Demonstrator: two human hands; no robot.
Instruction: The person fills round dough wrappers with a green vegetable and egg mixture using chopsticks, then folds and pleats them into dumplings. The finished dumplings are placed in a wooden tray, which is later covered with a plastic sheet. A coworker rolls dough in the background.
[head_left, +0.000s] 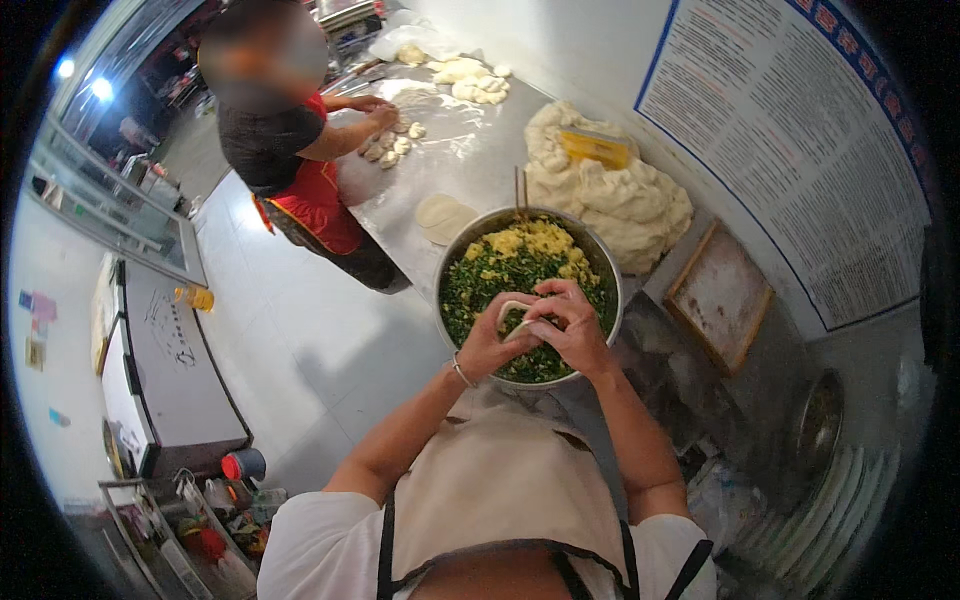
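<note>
Over a large metal bowl (616, 300), my left hand (491, 337) and my right hand (574, 326) hold a dough wrapper (510, 311) between them, its edge curved upward. Fingers of both hands cover part of the wrapper, and its inside cannot be made out. Chopped green filling (480, 281) fills much of the bowl, with yellow crumbly pieces, perhaps egg, (536, 238) along the far side. Chopsticks (520, 187) stand at the bowl's far rim. Flat round wrappers (444, 217) lie on the metal table (390, 199) just beyond the bowl, to its left.
A big mass of dough (630, 206) with a yellow scraper (595, 148) on it lies right of the bowl. Beyond it is a wood-framed tray (716, 300). A co-worker (300, 157) handles small dough pieces (390, 146) at the table's left side; more dough (472, 79) lies at the far end.
</note>
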